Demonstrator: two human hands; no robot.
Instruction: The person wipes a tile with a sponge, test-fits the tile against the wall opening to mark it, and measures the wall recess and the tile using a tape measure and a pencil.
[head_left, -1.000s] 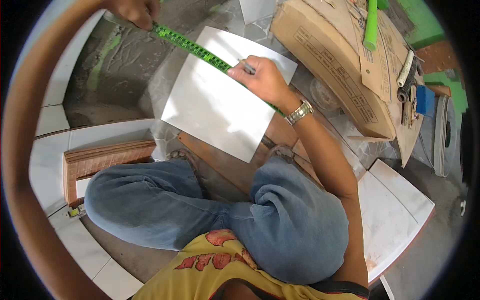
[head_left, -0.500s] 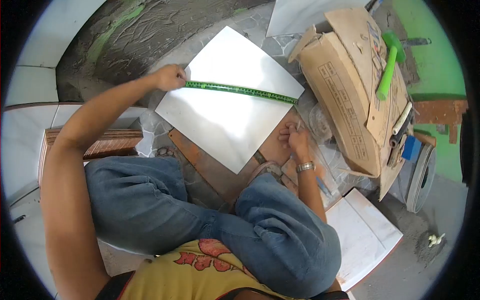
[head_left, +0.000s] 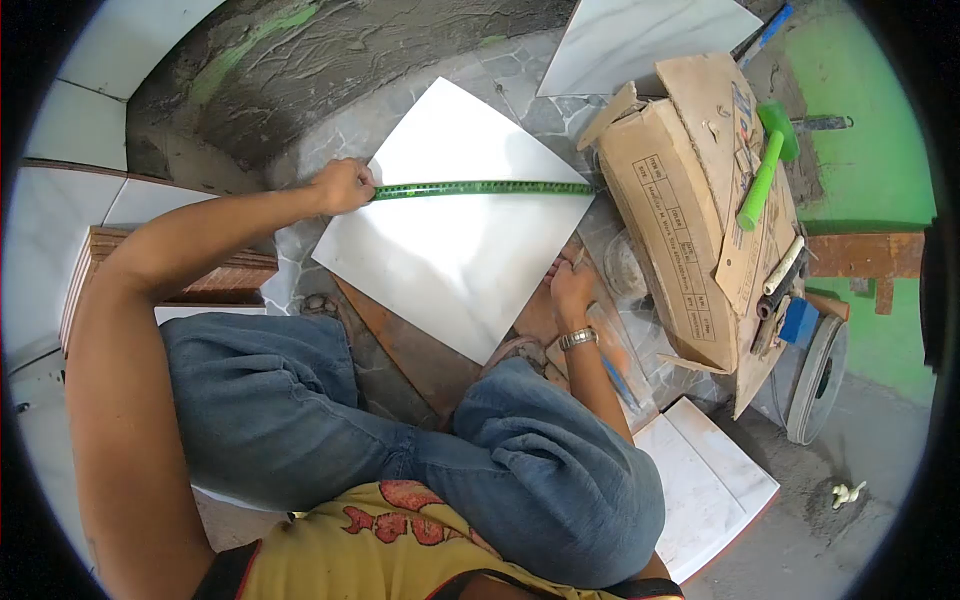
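Note:
A white tile (head_left: 460,260) lies at an angle in front of my knees. Across its face runs the green blade of a tape measure (head_left: 480,187), which reaches the tile's right corner. My left hand (head_left: 343,187) is closed around the blade's left end, at the tile's left edge. Beside the lower right edge is my right hand (head_left: 572,292), its fingers curled. A thin pencil-like stick (head_left: 579,258) seems to poke up from them, too small to name surely. The fingertips are partly hidden by the tile's edge.
A worn cardboard box (head_left: 680,230) stands to the right, with a green mallet (head_left: 765,180) on top. Tiles (head_left: 705,490) lie by my right knee; others are stacked (head_left: 215,280) at left. Another marbled tile (head_left: 650,45) lies behind. A mortar-covered surface (head_left: 350,70) is at the back.
The tile and blade sit slightly lower in view, and the blade runs more level. My right hand has shifted closer to the tile's edge, its fingers more curled. The camera view has tilted.

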